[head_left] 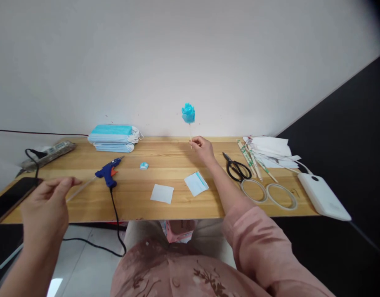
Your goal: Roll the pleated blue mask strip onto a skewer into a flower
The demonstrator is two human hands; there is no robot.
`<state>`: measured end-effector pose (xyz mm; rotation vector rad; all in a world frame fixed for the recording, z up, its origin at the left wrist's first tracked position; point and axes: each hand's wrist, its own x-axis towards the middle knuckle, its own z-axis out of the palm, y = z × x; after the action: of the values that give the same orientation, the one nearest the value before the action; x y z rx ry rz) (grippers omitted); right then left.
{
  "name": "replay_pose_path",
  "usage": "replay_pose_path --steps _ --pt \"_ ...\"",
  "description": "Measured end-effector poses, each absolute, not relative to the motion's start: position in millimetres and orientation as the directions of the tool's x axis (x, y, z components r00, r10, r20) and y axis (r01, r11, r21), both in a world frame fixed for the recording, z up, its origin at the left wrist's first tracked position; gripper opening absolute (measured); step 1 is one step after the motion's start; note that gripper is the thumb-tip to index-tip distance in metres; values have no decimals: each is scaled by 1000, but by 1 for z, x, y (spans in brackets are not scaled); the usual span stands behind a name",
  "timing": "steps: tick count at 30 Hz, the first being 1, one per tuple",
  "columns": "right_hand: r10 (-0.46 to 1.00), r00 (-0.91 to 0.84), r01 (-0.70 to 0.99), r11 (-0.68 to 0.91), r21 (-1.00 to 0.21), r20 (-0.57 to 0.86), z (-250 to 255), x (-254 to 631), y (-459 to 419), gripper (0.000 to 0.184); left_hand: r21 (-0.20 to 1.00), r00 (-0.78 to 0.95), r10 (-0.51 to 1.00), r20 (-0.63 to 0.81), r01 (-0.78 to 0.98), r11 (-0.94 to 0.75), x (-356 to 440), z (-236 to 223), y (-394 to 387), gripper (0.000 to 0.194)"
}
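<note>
My right hand point(202, 149) pinches the thin stick stem of a blue paper-like rose point(188, 113), held upright before the wall. At the left, my left hand point(47, 202) hovers by a phone point(12, 198), thumb and fingers drawn together; I cannot make out anything between them. A clear glue stick point(81, 189) runs from the back of a blue glue gun point(107, 173) toward that hand; whether they touch is unclear. Mid-table lie a small folded blue-white piece point(144, 165), a white square point(162, 193) and a white square with a blue edge point(196, 184).
Face masks point(112, 138) are stacked at the back left, near a power strip point(50, 155). To the right are black scissors point(236, 167), two tape rolls point(254, 190), wrapped chopsticks point(250, 159), white scraps point(270, 148) and a white power bank point(324, 198). The glue gun's cord point(115, 210) hangs over the front edge.
</note>
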<state>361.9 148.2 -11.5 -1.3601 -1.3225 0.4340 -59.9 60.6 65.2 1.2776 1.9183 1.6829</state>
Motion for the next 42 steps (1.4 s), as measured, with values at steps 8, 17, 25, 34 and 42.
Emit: replay_pose_path --steps 8,17,25,34,42 --pt "838 296 536 251 -806 458 -16 366 149 15 978 -624 778 73 198 67 -97 4 47 10" --pt "854 290 564 212 -798 432 -12 366 145 12 980 -510 855 101 197 1 -86 3 49 7" --pt "855 287 553 219 -804 431 -17 369 147 16 937 -489 866 103 341 81 -80 6 46 14" --pt "865 277 537 221 -814 418 -18 370 147 18 968 -479 875 64 244 62 -83 -9 52 9" --pt "864 274 522 234 -820 422 -30 374 153 23 948 -565 823 59 289 131 -84 -19 61 21"
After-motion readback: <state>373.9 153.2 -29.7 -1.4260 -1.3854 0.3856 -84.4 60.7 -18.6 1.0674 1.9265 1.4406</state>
